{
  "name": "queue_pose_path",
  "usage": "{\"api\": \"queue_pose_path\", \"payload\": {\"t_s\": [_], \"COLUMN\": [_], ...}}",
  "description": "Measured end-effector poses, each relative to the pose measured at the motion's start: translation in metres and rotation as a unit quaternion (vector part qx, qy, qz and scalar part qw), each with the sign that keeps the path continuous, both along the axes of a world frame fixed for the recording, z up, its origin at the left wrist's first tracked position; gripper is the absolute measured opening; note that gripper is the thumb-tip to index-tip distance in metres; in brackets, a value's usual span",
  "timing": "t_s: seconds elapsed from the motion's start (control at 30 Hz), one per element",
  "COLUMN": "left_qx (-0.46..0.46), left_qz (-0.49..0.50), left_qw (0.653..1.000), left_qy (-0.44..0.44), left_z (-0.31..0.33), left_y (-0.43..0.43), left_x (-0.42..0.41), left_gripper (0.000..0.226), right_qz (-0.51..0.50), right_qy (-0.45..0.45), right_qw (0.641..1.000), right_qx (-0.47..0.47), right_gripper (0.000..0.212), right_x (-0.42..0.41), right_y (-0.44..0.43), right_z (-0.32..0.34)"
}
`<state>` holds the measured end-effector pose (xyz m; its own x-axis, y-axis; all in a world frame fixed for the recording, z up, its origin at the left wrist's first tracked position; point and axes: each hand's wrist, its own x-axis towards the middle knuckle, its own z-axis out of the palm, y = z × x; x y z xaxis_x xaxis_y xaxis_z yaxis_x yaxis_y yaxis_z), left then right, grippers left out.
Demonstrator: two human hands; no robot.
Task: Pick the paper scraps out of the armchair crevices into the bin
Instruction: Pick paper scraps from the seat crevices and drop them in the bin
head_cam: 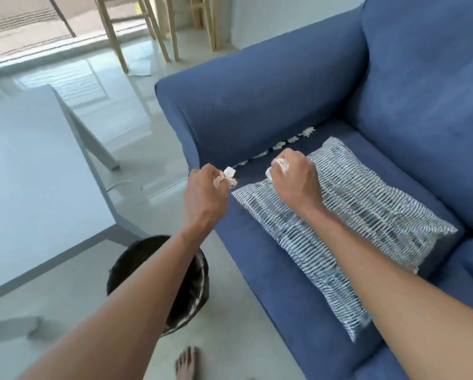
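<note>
A blue armchair (257,105) fills the right side. White paper scraps (280,144) line the crevice between its left armrest and the seat cushion. My left hand (202,196) is closed around crumpled white scraps (228,175) near the front corner of the armrest. Over the seat's left edge my right hand (295,176) is closed on more white scraps (280,164). A dark round bin (194,286) stands on the floor below my left forearm, partly hidden by it.
A blue-and-white striped cushion (367,215) lies on the seat under my right forearm. A white table (38,165) stands at the left, close to the bin. Wooden chair legs (117,42) stand at the back. My bare foot (187,363) is on the floor.
</note>
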<state>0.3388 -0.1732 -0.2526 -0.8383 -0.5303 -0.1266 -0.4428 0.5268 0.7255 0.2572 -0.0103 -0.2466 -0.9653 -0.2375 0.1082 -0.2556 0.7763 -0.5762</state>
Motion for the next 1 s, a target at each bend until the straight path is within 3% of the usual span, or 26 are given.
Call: {"api": "queue_pose_path", "payload": {"t_s": [0.3,0.6,0.77,0.87,1.0], "left_qx": [-0.020,-0.021,-0.006,0.008,0.019], "left_qz": [0.064,0.114,0.110,0.112,0.104], "left_qw": [0.993,0.978,0.976,0.973,0.971], "left_qy": [-0.098,-0.173,-0.188,-0.202,-0.216], "left_z": [-0.050,-0.100,-0.125,-0.140,-0.157], "left_y": [-0.077,-0.140,-0.158,-0.166,-0.173], "left_x": [0.135,0.215,0.239,0.252,0.269], "left_gripper": [0.019,0.033,0.035,0.036,0.034], "right_qz": [0.107,0.144,0.126,0.118,0.116], "right_qy": [-0.092,-0.266,-0.364,-0.414,-0.415], "right_qw": [0.989,0.939,0.907,0.884,0.879], "right_qx": [0.044,0.161,0.168,0.182,0.206], "right_gripper": [0.007,0.040,0.019,0.032,0.045], "right_x": [0.100,0.186,0.223,0.238,0.251], "right_y": [-0.099,-0.155,-0.174,-0.178,-0.177], "right_z": [-0.053,-0.133,-0.176,-0.196,-0.214]}}
